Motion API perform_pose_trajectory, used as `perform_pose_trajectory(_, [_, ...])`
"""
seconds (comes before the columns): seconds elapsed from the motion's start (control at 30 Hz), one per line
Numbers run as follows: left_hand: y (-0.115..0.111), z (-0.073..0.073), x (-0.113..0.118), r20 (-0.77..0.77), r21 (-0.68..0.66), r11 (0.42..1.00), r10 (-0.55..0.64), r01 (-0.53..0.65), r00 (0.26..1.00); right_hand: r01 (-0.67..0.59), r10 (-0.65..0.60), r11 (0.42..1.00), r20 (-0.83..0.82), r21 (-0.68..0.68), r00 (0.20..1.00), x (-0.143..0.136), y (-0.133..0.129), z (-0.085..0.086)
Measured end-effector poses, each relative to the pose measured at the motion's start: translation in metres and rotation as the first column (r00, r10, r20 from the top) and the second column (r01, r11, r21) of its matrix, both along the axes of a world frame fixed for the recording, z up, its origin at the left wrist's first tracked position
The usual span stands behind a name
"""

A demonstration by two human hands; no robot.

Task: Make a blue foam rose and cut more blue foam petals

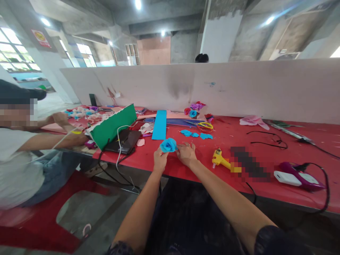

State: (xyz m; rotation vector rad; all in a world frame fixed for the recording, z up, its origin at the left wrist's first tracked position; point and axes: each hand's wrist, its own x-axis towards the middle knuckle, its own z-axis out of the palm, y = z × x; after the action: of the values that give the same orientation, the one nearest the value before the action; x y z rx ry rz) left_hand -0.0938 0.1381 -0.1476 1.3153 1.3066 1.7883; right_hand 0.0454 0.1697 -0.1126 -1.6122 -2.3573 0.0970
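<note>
A blue paper flower [168, 145] with layered, curled petals is held upright over the near edge of the red table. My left hand [160, 160] grips it from below, fingers closed around its base. At the flower's right side, my right hand [186, 153] has its thumb and fingertips closed on the edge of an outer petal. Beyond my hands lie loose blue petals [187, 133] and a strip of blue paper [159, 124]. A yellow glue gun [222, 160] rests on the table to the right of my right hand.
Yellow-handled scissors [205, 126] and finished paper flowers [193, 113] sit farther back. Glasses [273, 140] and a purple power strip [305, 177] are at right. Left of me, a green board [114, 125] stands beside a cable, and a co-worker [23, 152] sits beyond it.
</note>
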Motion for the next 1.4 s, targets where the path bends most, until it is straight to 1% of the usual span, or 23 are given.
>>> perform_pose_trajectory(0.07, [-0.001, 0.0, 0.0, -0.017, -0.001, 1.0, -0.005, 0.005, 1.0, 0.018, -0.018, 1.0, 0.018, 0.011, 1.0, 0.005, 0.006, 0.001])
perform_pose_trajectory(0.17, [-0.001, 0.001, 0.002, -0.02, 0.001, 1.0, -0.013, 0.013, 1.0, 0.077, -0.078, 0.997, 0.045, 0.025, 0.996, 0.015, 0.016, 0.001])
perform_pose_trajectory(0.3, [0.0, 0.001, 0.003, 0.024, -0.011, 1.0, -0.021, 0.022, 0.999, 0.165, -0.167, 0.986, 0.073, 0.031, 0.983, 0.023, 0.028, 0.002])
perform_pose_trajectory(0.37, [0.0, 0.001, 0.003, 0.041, -0.014, 0.999, -0.033, 0.033, 0.999, 0.197, -0.2, 0.979, 0.071, 0.043, 0.977, 0.024, 0.032, 0.005])
perform_pose_trajectory(0.5, [-0.001, -0.001, 0.003, 0.046, -0.017, 0.999, -0.034, 0.035, 0.998, 0.277, -0.279, 0.96, 0.029, 0.049, 0.96, 0.025, 0.043, 0.02])
perform_pose_trajectory(0.57, [-0.001, -0.002, 0.003, 0.058, -0.022, 0.999, -0.034, 0.036, 0.998, 0.333, -0.333, 0.942, 0.007, 0.03, 0.943, 0.028, 0.055, 0.03])
perform_pose_trajectory(0.63, [-0.001, -0.003, 0.003, 0.083, -0.026, 0.999, -0.032, 0.035, 0.996, 0.356, -0.356, 0.934, -0.006, 0.016, 0.934, 0.031, 0.072, 0.038])
perform_pose_trajectory(0.73, [-0.001, -0.005, 0.004, 0.127, -0.034, 0.999, -0.026, 0.031, 0.991, 0.319, -0.319, 0.948, 0.017, -0.013, 0.948, 0.035, 0.099, 0.043])
perform_pose_trajectory(0.8, [-0.001, -0.006, 0.004, 0.142, -0.042, 0.998, -0.031, 0.038, 0.989, 0.286, -0.283, 0.957, 0.062, -0.04, 0.957, 0.038, 0.113, 0.04])
perform_pose_trajectory(0.87, [-0.001, -0.006, 0.004, 0.146, -0.051, 0.998, -0.035, 0.043, 0.989, 0.26, -0.254, 0.964, 0.111, -0.049, 0.961, 0.039, 0.122, 0.035])
perform_pose_trajectory(0.97, [-0.003, -0.003, 0.004, 0.146, -0.035, 0.998, -0.044, 0.05, 0.988, 0.235, -0.226, 0.971, 0.164, -0.04, 0.96, 0.039, 0.126, 0.027])
perform_pose_trajectory(1.07, [-0.006, 0.001, 0.005, 0.127, -0.009, 0.998, -0.056, 0.058, 0.99, 0.221, -0.208, 0.974, 0.198, -0.045, 0.958, 0.039, 0.128, 0.024])
perform_pose_trajectory(1.2, [-0.007, 0.003, 0.004, 0.119, -0.017, 0.999, -0.039, 0.041, 0.992, 0.211, -0.185, 0.973, 0.222, -0.098, 0.957, 0.04, 0.135, 0.029])
perform_pose_trajectory(1.3, [-0.007, 0.002, 0.004, 0.162, -0.038, 0.998, -0.04, 0.046, 0.986, 0.198, -0.166, 0.969, 0.21, -0.145, 0.964, 0.04, 0.143, 0.034])
perform_pose_trajectory(1.4, [-0.006, 0.003, 0.005, 0.208, -0.058, 0.996, -0.057, 0.071, 0.976, 0.159, -0.13, 0.972, 0.167, -0.174, 0.977, 0.034, 0.149, 0.033])
